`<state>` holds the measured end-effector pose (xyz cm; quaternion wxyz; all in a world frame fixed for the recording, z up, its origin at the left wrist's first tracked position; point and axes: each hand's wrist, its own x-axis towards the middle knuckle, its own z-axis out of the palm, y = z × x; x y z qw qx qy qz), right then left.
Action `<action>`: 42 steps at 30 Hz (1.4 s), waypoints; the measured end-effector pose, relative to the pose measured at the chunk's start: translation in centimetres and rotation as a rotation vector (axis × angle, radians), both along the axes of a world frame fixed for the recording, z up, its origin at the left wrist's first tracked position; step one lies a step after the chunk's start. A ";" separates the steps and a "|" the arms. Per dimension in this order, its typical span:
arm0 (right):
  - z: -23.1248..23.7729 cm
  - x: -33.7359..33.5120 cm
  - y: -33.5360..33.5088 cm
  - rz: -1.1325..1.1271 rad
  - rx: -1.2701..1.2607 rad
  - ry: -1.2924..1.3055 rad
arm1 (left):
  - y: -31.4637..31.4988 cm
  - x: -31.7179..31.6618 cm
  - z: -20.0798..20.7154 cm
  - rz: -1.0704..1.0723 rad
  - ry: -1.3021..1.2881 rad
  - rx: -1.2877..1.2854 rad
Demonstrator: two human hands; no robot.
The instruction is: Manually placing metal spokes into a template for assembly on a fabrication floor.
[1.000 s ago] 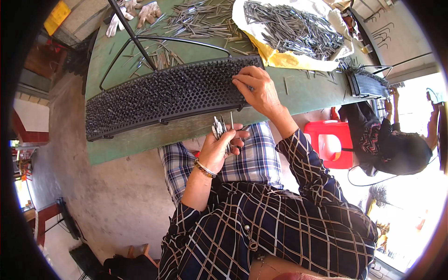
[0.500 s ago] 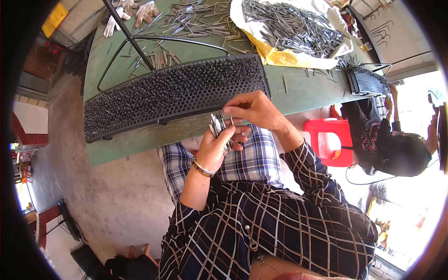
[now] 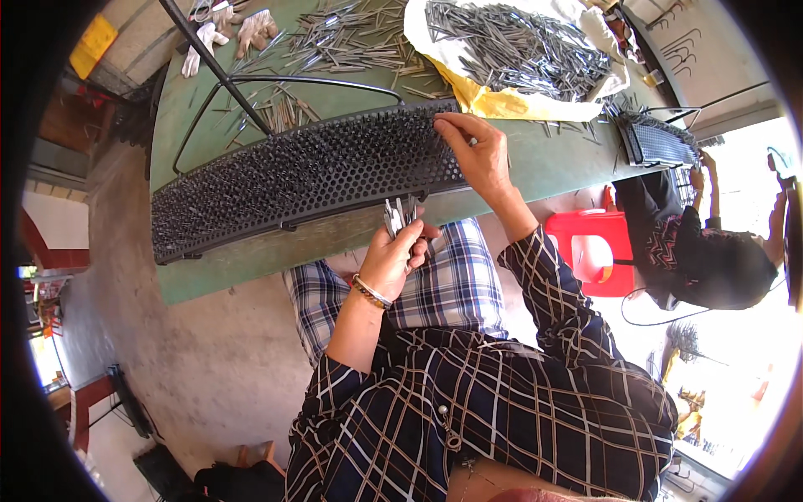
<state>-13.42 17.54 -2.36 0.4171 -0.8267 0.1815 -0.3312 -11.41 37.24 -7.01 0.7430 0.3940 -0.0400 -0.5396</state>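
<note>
A long black perforated rack [image 3: 347, 188] stands tilted along the near edge of the table. Small dark rod ends fill many of its holes, while several lower rows at the right show bare holes. My left hand [image 3: 395, 261] is closed around a bundle of thin metal rods [image 3: 399, 217], just below the rack's front edge. At the rack's upper right end my right hand [image 3: 483, 159] has its thumb and forefinger pinched together against the holes. Whatever is between those fingertips is too small to make out.
The green table [image 3: 552, 159] carries loose metal rods [image 3: 351, 38] and a white and yellow sack [image 3: 493, 102] heaped with more. Work gloves [image 3: 255, 33] lie at the far left. To the right are a red stool [image 3: 615, 251], another person [image 3: 711, 251] and a second rack [image 3: 661, 142].
My right hand has moved from beside the bundle up to the rack's upper right end. My left hand keeps the rods and has dropped slightly, its fingers curled tighter.
</note>
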 end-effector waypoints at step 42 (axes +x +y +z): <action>0.4 6.3 7.4 0.400 -0.101 -0.051 | 4.8 0.5 0.6 0.146 -0.097 0.141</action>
